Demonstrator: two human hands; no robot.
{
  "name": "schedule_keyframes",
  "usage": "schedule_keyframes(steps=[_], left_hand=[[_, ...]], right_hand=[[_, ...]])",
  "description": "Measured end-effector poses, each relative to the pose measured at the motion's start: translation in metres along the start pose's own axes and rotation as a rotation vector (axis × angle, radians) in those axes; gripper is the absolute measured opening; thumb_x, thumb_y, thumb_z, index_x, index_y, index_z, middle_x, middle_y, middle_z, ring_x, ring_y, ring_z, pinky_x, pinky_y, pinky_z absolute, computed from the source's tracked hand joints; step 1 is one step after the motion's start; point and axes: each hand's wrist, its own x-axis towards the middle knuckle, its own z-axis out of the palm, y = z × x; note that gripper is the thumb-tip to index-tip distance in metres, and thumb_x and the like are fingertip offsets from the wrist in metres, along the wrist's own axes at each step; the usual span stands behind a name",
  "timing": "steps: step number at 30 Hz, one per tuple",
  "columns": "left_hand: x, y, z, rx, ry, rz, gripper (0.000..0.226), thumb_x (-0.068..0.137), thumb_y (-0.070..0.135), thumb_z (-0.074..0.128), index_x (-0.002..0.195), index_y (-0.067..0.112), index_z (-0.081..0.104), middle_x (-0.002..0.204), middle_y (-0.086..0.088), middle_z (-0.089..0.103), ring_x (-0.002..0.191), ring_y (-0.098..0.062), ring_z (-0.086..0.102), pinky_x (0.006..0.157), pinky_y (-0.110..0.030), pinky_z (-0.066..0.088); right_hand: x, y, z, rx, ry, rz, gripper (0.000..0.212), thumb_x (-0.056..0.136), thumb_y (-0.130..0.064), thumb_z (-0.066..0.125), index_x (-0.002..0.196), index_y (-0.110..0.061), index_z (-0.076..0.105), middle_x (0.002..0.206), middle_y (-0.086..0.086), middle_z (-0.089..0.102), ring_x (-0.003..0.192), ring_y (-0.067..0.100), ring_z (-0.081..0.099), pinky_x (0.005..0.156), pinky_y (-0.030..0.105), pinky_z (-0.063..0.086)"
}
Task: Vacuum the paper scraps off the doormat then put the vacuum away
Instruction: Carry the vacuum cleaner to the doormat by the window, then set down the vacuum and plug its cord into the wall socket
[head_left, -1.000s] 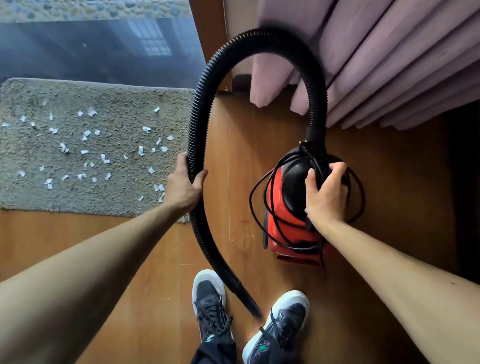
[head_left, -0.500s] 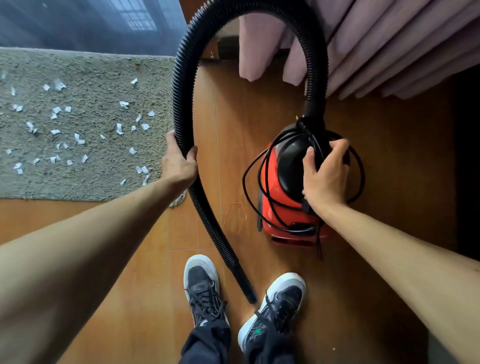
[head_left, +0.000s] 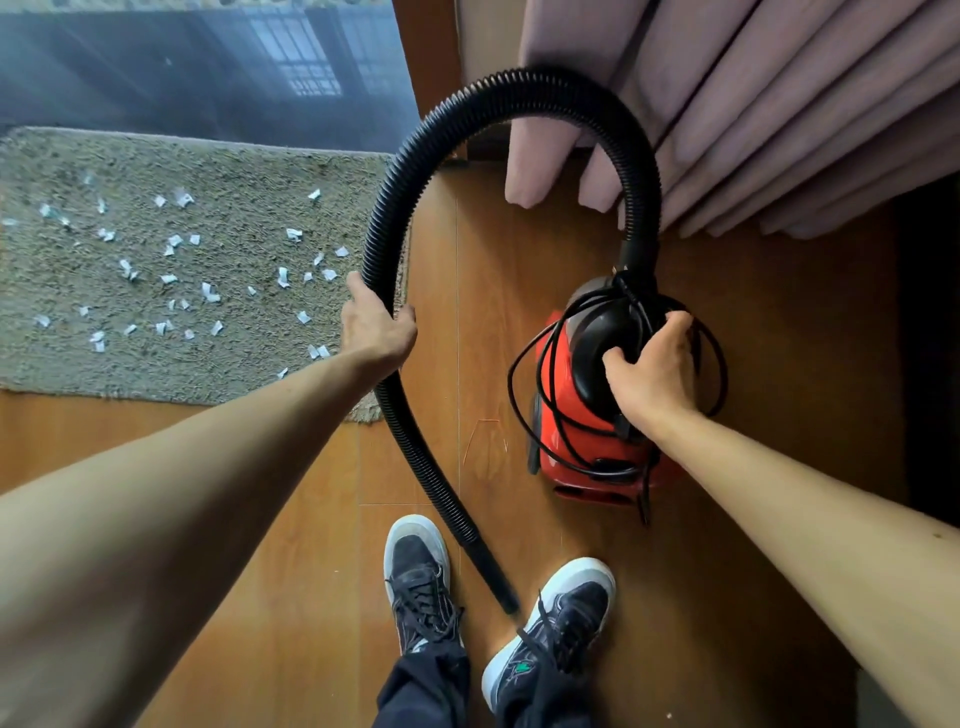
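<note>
A small red and black vacuum (head_left: 576, 415) stands on the wooden floor at the right, its black cord (head_left: 524, 374) looped loosely around it. My right hand (head_left: 652, 371) grips the black handle on top. A ribbed black hose (head_left: 415, 156) arches up from the vacuum and down to a nozzle tip (head_left: 506, 603) between my shoes. My left hand (head_left: 376, 330) grips the hose where it passes the mat's right edge. The shaggy grey doormat (head_left: 234, 364) lies at the left, strewn with several white paper scraps (head_left: 210, 293).
Pink curtains (head_left: 753, 104) hang at the upper right, close behind the hose. A glass door (head_left: 208, 67) and its wooden frame (head_left: 426, 67) run along the mat's far edge. My two dark sneakers (head_left: 421, 577) stand on the floor at the bottom centre. Dark shadow fills the far right.
The view tilted, so the mat and vacuum shifted in frame. My right hand's grip on the handle has shifted, thumb now under it. My left hand still holds the hose.
</note>
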Motion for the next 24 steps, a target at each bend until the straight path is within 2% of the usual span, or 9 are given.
schedule_keyframes(steps=[2, 4, 6, 10, 13, 18, 21, 24], left_hand=[[-0.006, 0.009, -0.015, 0.044, -0.012, 0.027, 0.058, 0.095, 0.027, 0.058, 0.141, 0.007, 0.029, 0.126, -0.02, 0.056, 0.112, -0.035, 0.058, 0.095, -0.045, 0.049], [-0.013, 0.024, -0.033, 0.089, -0.031, 0.045, 0.053, 0.093, 0.029, 0.058, 0.135, 0.005, 0.035, 0.122, -0.02, 0.056, 0.109, -0.034, 0.057, 0.094, -0.049, 0.05], [-0.023, 0.042, -0.054, 0.128, -0.047, 0.075, 0.05, 0.092, 0.033, 0.057, 0.129, 0.004, 0.038, 0.121, -0.02, 0.055, 0.108, -0.034, 0.056, 0.094, -0.049, 0.049], [-0.044, 0.081, -0.106, 0.228, -0.055, 0.179, 0.063, 0.09, 0.042, 0.056, 0.136, 0.005, 0.036, 0.131, -0.023, 0.054, 0.119, -0.039, 0.053, 0.103, -0.05, 0.045], [-0.066, 0.11, -0.149, 0.297, -0.059, 0.277, 0.065, 0.089, 0.046, 0.053, 0.138, 0.006, 0.037, 0.132, -0.022, 0.055, 0.118, -0.038, 0.054, 0.103, -0.053, 0.044], [-0.114, 0.16, -0.234, 0.441, 0.063, 0.377, 0.07, 0.089, 0.05, 0.053, 0.143, 0.011, 0.032, 0.134, -0.019, 0.054, 0.123, -0.038, 0.052, 0.107, -0.055, 0.039], [-0.15, 0.195, -0.29, 0.515, 0.122, 0.448, 0.071, 0.09, 0.052, 0.053, 0.145, 0.013, 0.03, 0.135, -0.019, 0.053, 0.127, -0.039, 0.049, 0.108, -0.056, 0.034], [-0.193, 0.236, -0.348, 0.545, 0.182, 0.526, 0.071, 0.091, 0.053, 0.052, 0.146, 0.014, 0.029, 0.131, -0.019, 0.055, 0.123, -0.038, 0.052, 0.105, -0.054, 0.04]], right_hand=[[0.001, -0.01, -0.012, -0.118, -0.034, 0.07, 0.064, 0.089, -0.027, 0.064, 0.139, -0.004, 0.032, 0.143, 0.017, 0.041, 0.129, 0.035, 0.045, 0.099, 0.039, 0.041], [0.0, -0.02, -0.029, -0.234, -0.07, 0.095, 0.068, 0.088, -0.034, 0.065, 0.14, -0.006, 0.032, 0.142, 0.019, 0.037, 0.129, 0.04, 0.043, 0.103, 0.044, 0.041], [-0.004, -0.034, -0.05, -0.287, -0.101, 0.032, 0.067, 0.089, -0.035, 0.064, 0.141, -0.011, 0.03, 0.14, 0.019, 0.034, 0.127, 0.041, 0.043, 0.101, 0.045, 0.042], [-0.017, -0.081, -0.099, -0.302, -0.109, -0.141, 0.071, 0.089, -0.034, 0.065, 0.145, -0.013, 0.027, 0.141, 0.021, 0.034, 0.132, 0.041, 0.037, 0.107, 0.043, 0.035], [-0.035, -0.122, -0.142, -0.35, -0.083, -0.263, 0.071, 0.088, -0.039, 0.065, 0.144, -0.017, 0.027, 0.142, 0.018, 0.036, 0.132, 0.037, 0.039, 0.104, 0.044, 0.038], [-0.077, -0.199, -0.226, -0.465, 0.019, -0.42, 0.071, 0.088, -0.049, 0.06, 0.144, -0.022, 0.024, 0.139, 0.015, 0.039, 0.126, 0.036, 0.044, 0.096, 0.046, 0.046], [-0.107, -0.246, -0.285, -0.514, 0.074, -0.487, 0.076, 0.088, -0.053, 0.058, 0.148, -0.026, 0.019, 0.142, 0.013, 0.037, 0.128, 0.035, 0.043, 0.096, 0.048, 0.047], [-0.141, -0.291, -0.35, -0.545, 0.115, -0.524, 0.078, 0.089, -0.056, 0.056, 0.15, -0.027, 0.017, 0.145, 0.012, 0.035, 0.13, 0.033, 0.041, 0.094, 0.045, 0.046]])
